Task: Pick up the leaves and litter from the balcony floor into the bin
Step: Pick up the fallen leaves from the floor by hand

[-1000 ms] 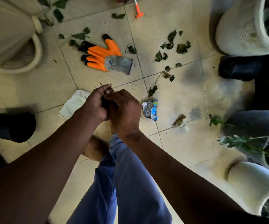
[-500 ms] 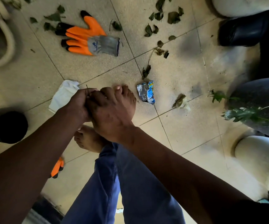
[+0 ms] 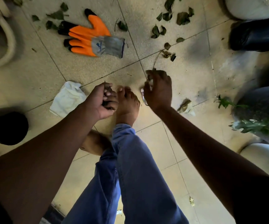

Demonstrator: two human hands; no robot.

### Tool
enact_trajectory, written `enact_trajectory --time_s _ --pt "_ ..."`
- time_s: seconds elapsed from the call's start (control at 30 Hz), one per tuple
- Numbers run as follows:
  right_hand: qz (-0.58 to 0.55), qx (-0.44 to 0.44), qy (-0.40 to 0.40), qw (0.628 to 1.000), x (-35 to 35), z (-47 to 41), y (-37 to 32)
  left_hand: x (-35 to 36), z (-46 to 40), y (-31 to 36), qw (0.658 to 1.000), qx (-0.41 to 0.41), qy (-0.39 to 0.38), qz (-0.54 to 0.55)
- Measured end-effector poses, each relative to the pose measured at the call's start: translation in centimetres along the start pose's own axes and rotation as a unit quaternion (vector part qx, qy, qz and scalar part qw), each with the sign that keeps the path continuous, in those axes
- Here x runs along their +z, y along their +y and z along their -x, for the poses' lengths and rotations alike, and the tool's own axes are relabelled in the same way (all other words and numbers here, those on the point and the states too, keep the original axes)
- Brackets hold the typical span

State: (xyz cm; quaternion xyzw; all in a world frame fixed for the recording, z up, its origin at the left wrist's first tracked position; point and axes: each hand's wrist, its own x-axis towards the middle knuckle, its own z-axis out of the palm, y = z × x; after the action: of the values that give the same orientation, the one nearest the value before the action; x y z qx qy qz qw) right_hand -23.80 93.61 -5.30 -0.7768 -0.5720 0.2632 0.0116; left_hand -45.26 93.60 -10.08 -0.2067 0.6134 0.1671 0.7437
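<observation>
Beige tiled balcony floor (image 3: 88, 68) fills the view from above, seen past blue trouser legs (image 3: 140, 172) and a bare foot (image 3: 127, 104) planted mid-frame. Left hand (image 3: 100, 102) sits just beside the toes, fingers curled tight around a dark clump of gathered leaves (image 3: 108, 91), bits poking out at the top of the fist. Right hand (image 3: 158, 89) is down over the crumpled foil wrapper (image 3: 144, 96), fingers bent around it, and only a silvery edge shows at the wrist side; a thin twig (image 3: 156, 59) rises from the fingertips towards a grout line. It looks like a grip on the wrapper, though motion blur softens the detail.

Loose leaves (image 3: 183, 18) lie scattered further out, one cluster near the top right, another lot (image 3: 56, 15) near the top left. An orange and grey work glove (image 3: 91, 39) lies flat between those two patches. A white cloth (image 3: 68, 98) sits crumpled just left of the left hand. A brown dried leaf (image 3: 184, 105) rests to the right of the right wrist. Dark pots stand at the edges, one on the right (image 3: 259, 109) with green foliage spilling out, one at the left edge (image 3: 6, 128). A pale bag handle (image 3: 9, 42) loops at the top left corner.
</observation>
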Motion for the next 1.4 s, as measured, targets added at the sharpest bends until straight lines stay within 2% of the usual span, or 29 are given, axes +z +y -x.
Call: enact_trajectory --time_s 0.03,0.07,0.1,0.13,0.17,0.2,0.23,0.27,0.3,0.37,0.47,0.73,0.87,1.03,1.13,1.27,1.4 --pt "0.053 0.015 -0.037 0.998 0.7 -0.7 1.7 -1.8 -2.4 0.2 1.000 -0.006 -0.007 0.020" --pt "0.082 0.023 -0.082 0.993 1.1 -1.1 2.8 -1.9 -3.0 -0.3 0.994 -0.063 -0.062 0.062" --pt "0.100 0.026 -0.124 0.987 1.2 -1.1 3.7 -1.7 -1.9 -0.1 0.988 -0.056 -0.128 0.068" --pt "0.113 0.026 -0.155 0.981 1.2 -1.0 4.3 -0.4 0.5 -0.3 0.984 -0.064 -0.133 0.096" --pt "0.113 0.035 -0.167 0.979 1.1 -0.9 4.7 0.1 2.1 0.1 0.984 -0.083 -0.133 0.081" --pt "0.094 0.056 -0.158 0.981 1.1 -0.8 5.2 0.7 3.5 0.4 0.983 -0.088 -0.129 0.098" --pt "0.066 0.078 -0.134 0.986 0.9 -0.8 5.3 1.0 6.3 0.9 0.990 -0.080 -0.092 0.065" --pt "0.041 0.086 -0.101 0.990 0.9 -1.0 5.4 0.8 3.9 0.3 0.993 -0.076 -0.056 0.074" --pt "0.023 0.080 -0.069 0.994 1.0 -1.4 5.4 1.0 4.3 0.6 0.991 -0.090 -0.077 0.068" --pt "-0.007 0.059 -0.031 0.998 1.6 -2.2 5.1 1.0 3.2 0.3 0.994 -0.091 -0.042 0.035" --pt "-0.052 0.066 -0.020 0.996 2.6 -4.2 4.6 1.8 3.1 0.8 0.993 -0.094 -0.063 0.024" --pt "-0.016 0.073 -0.043 0.996 3.7 -7.8 4.0 3.5 2.5 2.4 0.994 -0.087 -0.060 0.009" --pt "-0.092 0.128 0.001 0.988 1.4 -8.0 4.3 4.4 2.4 3.5 0.995 -0.079 -0.061 -0.007" --pt "-0.159 0.103 0.107 0.976 -1.0 -8.9 5.6 5.0 1.8 3.9 0.994 -0.080 -0.073 -0.022" --pt "-0.129 0.094 0.087 0.983 -0.8 -10.7 7.1 5.1 1.6 3.8 0.994 -0.084 -0.072 -0.021" --pt "-0.061 0.039 0.026 0.997 0.2 -12.6 8.4 4.6 1.2 3.3 0.994 -0.086 -0.065 -0.024" --pt "-0.001 0.013 0.015 1.000 0.9 -13.1 8.5 4.2 1.1 2.9 0.994 -0.091 -0.062 -0.015"
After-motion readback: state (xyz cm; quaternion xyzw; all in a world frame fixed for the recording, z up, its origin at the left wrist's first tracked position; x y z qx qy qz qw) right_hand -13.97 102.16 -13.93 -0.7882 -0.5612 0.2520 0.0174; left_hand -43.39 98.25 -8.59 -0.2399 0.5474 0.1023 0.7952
